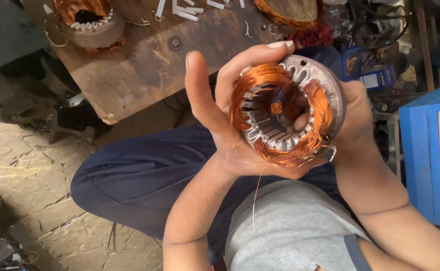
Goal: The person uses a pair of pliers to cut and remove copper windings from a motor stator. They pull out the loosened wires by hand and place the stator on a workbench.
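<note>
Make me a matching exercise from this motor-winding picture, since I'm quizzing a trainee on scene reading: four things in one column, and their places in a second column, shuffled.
Things:
1. stator with copper coils
2. second wound stator
3. blue box
4. white strips

Places:
A. at the right edge of the view
B. scattered along the top of the wooden board
C. held between the left hand and the right hand
D. resting on the board's top left corner

Pairs: 1-C, 2-D, 3-A, 4-B
</note>
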